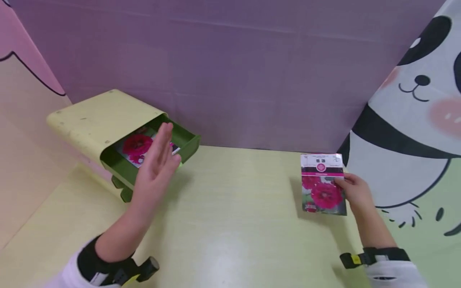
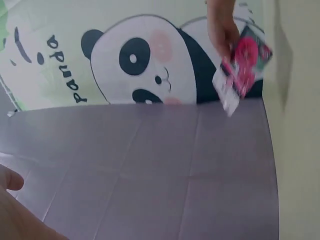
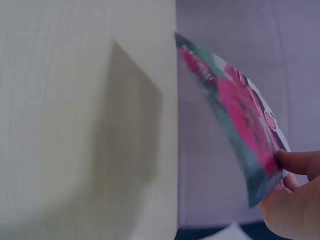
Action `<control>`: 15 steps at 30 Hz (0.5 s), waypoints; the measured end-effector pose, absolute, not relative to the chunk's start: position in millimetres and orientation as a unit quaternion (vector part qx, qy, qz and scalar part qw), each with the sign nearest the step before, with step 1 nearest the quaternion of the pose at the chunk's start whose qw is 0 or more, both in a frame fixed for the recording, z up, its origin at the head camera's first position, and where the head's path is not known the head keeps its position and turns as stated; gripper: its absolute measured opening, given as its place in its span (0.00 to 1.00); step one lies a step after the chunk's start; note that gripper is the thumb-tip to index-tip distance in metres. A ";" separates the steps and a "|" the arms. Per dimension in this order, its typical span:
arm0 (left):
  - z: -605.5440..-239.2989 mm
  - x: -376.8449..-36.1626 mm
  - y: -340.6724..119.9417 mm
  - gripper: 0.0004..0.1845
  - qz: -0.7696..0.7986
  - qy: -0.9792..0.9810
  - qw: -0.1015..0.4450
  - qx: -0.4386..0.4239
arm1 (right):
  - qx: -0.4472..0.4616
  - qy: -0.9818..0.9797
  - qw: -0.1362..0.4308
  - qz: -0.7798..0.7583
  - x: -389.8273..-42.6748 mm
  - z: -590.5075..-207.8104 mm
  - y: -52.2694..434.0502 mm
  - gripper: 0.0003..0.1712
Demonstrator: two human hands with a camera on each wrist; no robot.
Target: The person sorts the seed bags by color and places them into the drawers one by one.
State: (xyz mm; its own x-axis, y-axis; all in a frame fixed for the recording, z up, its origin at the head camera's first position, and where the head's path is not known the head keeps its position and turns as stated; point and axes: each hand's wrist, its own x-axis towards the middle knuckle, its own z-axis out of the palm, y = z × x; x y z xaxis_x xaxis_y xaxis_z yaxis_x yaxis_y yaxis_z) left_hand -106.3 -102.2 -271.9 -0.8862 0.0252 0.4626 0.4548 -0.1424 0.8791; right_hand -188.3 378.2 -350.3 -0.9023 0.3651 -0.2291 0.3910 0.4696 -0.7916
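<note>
My right hand point(image 1: 354, 190) pinches a flower seed packet point(image 1: 322, 185) by its right edge, holding it above the yellow-green table point(image 1: 230, 224) at the right. The same packet point(image 3: 235, 107) fills the right wrist view, with my thumb point(image 3: 297, 162) on its front, and shows far off as a packet point(image 2: 242, 67) in the left wrist view. My left hand point(image 1: 160, 158) is held flat with straight fingers just in front of the open green drawer point(image 1: 124, 170). Another seed packet point(image 1: 138, 146) lies inside that drawer, partly hidden by the hand.
The drawer belongs to a small pale-yellow cabinet point(image 1: 101, 118) standing at the back left on the table. A purple backdrop point(image 1: 230, 68) closes the back, a panda-print panel point(image 1: 414, 120) the right side, and a pink and cream panel point(image 1: 21, 120) the left.
</note>
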 end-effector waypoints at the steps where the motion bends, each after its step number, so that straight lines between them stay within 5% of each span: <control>1: -274.2 -104.4 -96.8 0.33 -0.742 -0.626 0.140 -0.195 | 0.210 0.851 0.012 -0.482 -186.9 -347.9 368.2 0.37; 8: -305.4 -98.3 -52.6 0.32 -0.751 -0.618 0.056 -0.225 | 0.149 0.777 0.038 -0.611 -172.1 -337.7 294.0 0.20; 15: -337.3 -103.4 -22.7 0.38 -0.750 -0.648 -0.055 -0.121 | 0.082 0.708 0.073 -0.698 -151.8 -344.3 231.2 0.05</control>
